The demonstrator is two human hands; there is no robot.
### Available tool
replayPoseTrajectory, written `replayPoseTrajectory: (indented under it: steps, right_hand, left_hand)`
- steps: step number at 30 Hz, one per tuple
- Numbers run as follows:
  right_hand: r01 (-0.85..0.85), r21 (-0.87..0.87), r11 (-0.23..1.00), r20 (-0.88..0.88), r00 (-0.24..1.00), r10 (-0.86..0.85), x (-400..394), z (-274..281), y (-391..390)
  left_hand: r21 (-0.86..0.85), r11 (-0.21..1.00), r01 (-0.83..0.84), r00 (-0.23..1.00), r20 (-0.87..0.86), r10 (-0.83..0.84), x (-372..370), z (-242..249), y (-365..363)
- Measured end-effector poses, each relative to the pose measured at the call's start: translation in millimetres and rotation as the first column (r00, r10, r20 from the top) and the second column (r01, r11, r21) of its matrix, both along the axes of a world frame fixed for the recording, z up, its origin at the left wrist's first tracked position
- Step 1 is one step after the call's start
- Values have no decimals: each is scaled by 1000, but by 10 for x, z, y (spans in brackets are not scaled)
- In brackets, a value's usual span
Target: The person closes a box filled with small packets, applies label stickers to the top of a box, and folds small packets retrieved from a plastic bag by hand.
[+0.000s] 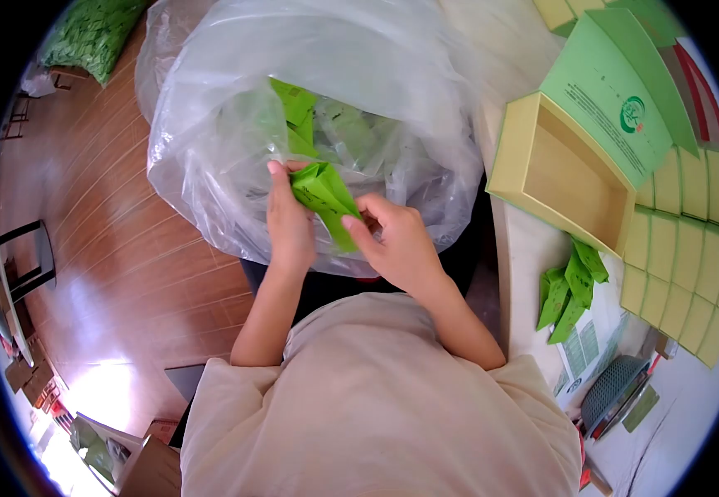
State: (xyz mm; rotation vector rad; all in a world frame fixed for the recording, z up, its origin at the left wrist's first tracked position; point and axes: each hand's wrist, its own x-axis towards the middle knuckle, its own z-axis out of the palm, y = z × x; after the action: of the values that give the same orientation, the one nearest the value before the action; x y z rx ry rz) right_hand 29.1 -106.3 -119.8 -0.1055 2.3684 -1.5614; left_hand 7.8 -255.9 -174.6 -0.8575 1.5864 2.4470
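Observation:
Between my two hands is a bright green packet [326,197] with dark printing, held over the opening of a large clear plastic bag [210,157]. My left hand [290,211] grips its upper left end, thumb and fingers closed on it. On the lower right edge, my right hand [392,240] pinches it between thumb and fingers. Just beyond, another green packet [297,116] stands up at the bag's mouth. More green packets [351,128] show dimly through the plastic inside the bag.
On the table [529,248] at right stands an open box [579,170] with a green printed lid. Several green packets [570,290] lie by it, near a printed sheet [591,344], stacked yellow-green boxes [678,257] and a grey basket [612,389]. A full green sack [94,37] is at far left.

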Motion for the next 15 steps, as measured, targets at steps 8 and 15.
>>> replayPoseTrajectory:
  steps: [8,15]
  right_hand:
    - [410,257,875,-620,765,-176,622,476,927]
    - [898,391,202,-705,434,-561,1479,592,2080]
  left_hand:
    - [-886,462,-44,737,-341,-584,-901,-77,-299]
    - [-905,-365,-219,369,269,-890,-1469,-634,-622]
